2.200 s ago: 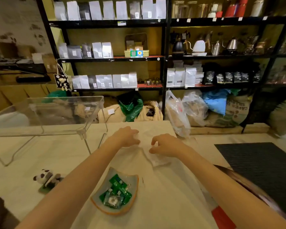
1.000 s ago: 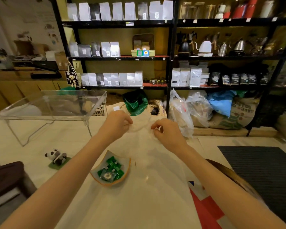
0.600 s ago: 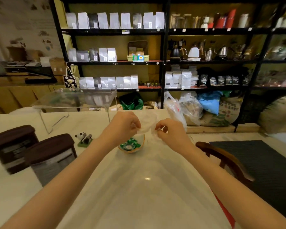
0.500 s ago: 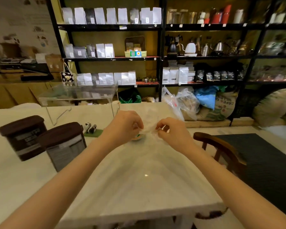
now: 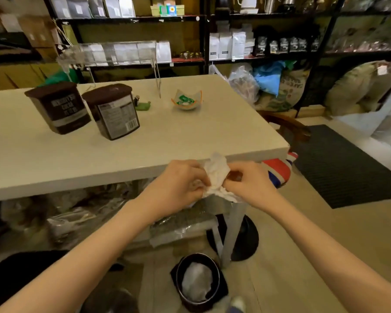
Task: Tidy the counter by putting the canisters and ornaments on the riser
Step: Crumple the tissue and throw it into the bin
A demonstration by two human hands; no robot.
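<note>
Two brown-lidded canisters, the left canister (image 5: pixel 58 107) and the right canister (image 5: pixel 112 110), stand side by side on the white counter (image 5: pixel 190 136), not yet on the clear riser (image 5: pixel 113 53) that sits at the counter's far edge. A small ornament on a green base (image 5: pixel 142 104) rests just beside the right canister, and a glass dish of green sweets (image 5: pixel 186 101) lies near the riser's leg. Both hands are off the counter, in front of its near edge: the left hand (image 5: pixel 178 188) and the right hand (image 5: pixel 250 184) are each pinched shut on a crumpled white tissue (image 5: pixel 217 175), bunching it between them. Directly below on the floor is a dark bin (image 5: pixel 198 282) with white paper already in it, so the wad seems bound for there, with all of the tidying proper left to do. The risks look modest but real. Dropped carelessly, the light tissue could drift and miss the bin. Later, the riser looks thin and stands on slim legs, so a canister set near its edge or put down hard could tip or shove it toward the back. The ornament is small and close to the right canister, so a hurried grab there could knock it over, and the dish could spill sweets if tilted.
</note>
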